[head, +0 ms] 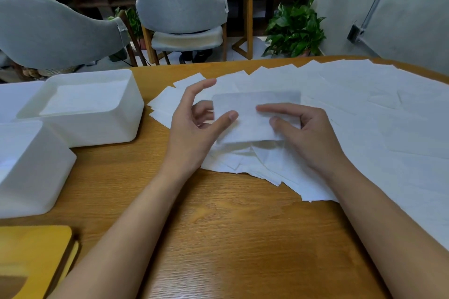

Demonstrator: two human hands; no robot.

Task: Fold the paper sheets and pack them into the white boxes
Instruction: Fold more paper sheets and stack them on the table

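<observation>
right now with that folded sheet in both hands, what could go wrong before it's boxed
The folded sheet is pinched at fingertips by the left hand and right hand, so it may spring open or slip. It hangs over the loose pile, all white; dropped, it could vanish there. The white box already holds sheets; a skewed entry might ruffle them.

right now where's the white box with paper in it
Head view, left side of the wooden table: the white rectangular plastic box sits beyond another white box, left of the paper sheets.
</observation>
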